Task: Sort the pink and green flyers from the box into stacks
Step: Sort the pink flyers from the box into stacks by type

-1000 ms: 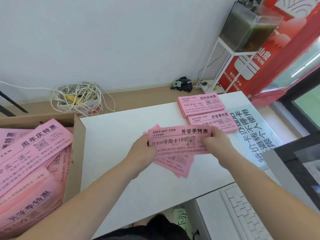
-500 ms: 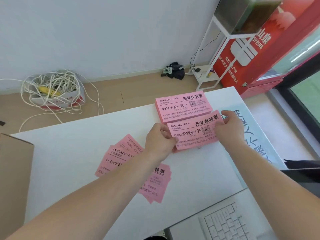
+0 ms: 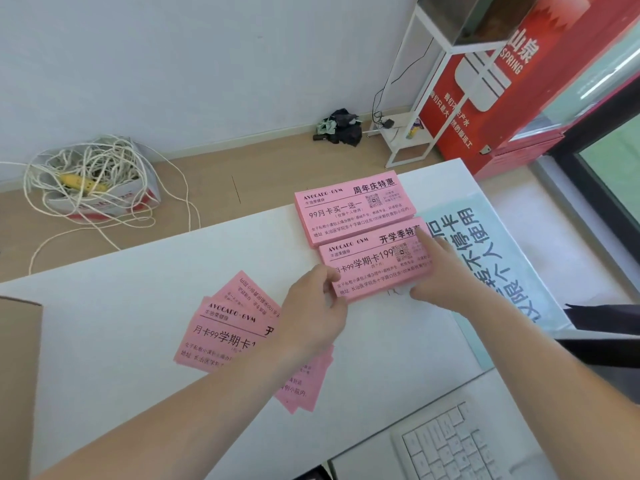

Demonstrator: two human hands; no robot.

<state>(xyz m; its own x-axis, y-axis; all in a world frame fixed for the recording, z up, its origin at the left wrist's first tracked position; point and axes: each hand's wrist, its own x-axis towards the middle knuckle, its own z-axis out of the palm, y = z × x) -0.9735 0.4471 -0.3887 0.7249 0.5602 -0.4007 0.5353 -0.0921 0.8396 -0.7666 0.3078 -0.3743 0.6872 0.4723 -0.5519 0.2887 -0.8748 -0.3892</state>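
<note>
Sorting looks partway done, I judge: loose flyers lie unsorted nearest me. My left hand pinches the near stack, my right hand presses its edge with straight fingers, and the far stack touches it.

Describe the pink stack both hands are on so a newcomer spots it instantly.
On the white table, go to the far right, beside the pale blue sign. Two neat pink stacks abut there; take the nearer stack, between the left hand and right hand. Its large print shows 199, which the far stack lacks, and the loose flyers lie fanned further left.
</note>
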